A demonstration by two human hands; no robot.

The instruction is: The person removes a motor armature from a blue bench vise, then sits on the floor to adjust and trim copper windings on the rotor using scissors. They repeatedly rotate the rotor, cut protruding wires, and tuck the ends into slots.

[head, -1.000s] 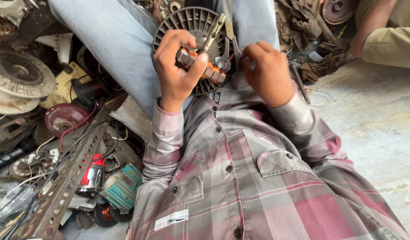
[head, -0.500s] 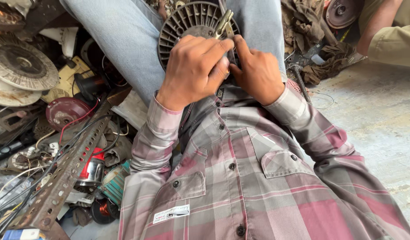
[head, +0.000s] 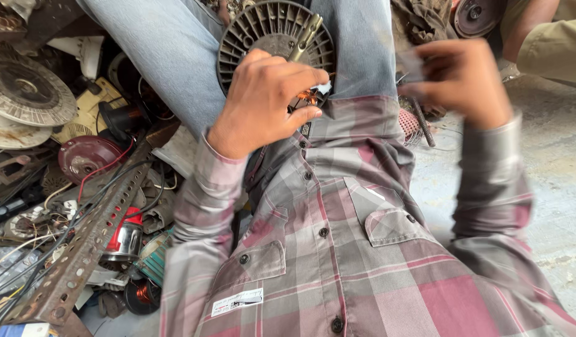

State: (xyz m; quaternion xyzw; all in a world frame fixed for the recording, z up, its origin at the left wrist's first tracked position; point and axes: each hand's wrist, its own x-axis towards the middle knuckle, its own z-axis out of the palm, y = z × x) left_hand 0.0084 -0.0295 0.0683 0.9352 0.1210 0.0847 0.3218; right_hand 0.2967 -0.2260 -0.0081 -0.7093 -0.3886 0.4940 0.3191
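1. Since half a second ago, right hand [head: 466, 78] has swung right, blurred; its grip cannot be told.
2. Left hand [head: 263, 100] curls around copper-wound part [head: 308, 98].
3. Behind, brass tool [head: 305, 39] on ribbed fan cover [head: 250, 31] points far-right.

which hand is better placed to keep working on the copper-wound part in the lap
Left. The left hand already rests on the copper-wound part by the round vented housing; the right hand is blurred, off to the side.
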